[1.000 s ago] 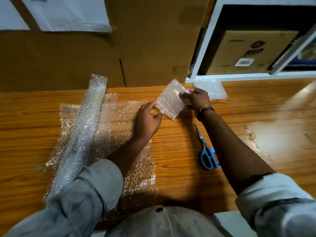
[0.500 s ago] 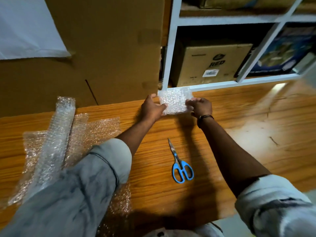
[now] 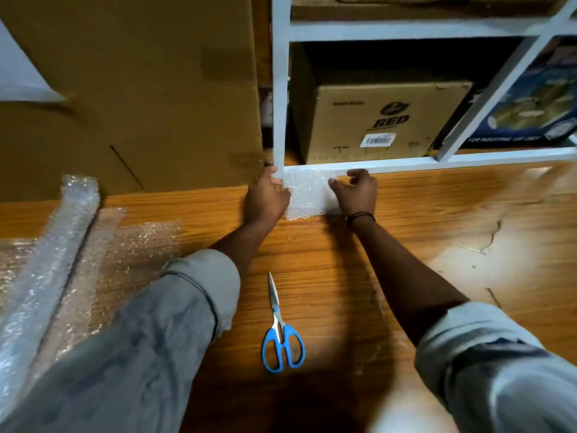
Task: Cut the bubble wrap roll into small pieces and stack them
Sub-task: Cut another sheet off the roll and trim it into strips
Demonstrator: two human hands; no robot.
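Left hand (image 3: 267, 200) and right hand (image 3: 357, 193) pinch opposite edges of a small clear bubble wrap square (image 3: 307, 195) at the far edge of the wooden table (image 3: 437, 220); blue-handled steel scissors (image 3: 281, 334) lie nearer the body, between the 2 hands.

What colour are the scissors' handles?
Bright blue on the scissors' handles, with silver blades, seen clearly in the head view.

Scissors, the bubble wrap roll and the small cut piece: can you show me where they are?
scissors (image 3: 278, 323), head view, where blades meet the blue handles.
roll (image 3: 50, 254), head view, middle of its length.
piece (image 3: 309, 195), head view, its bare centre.
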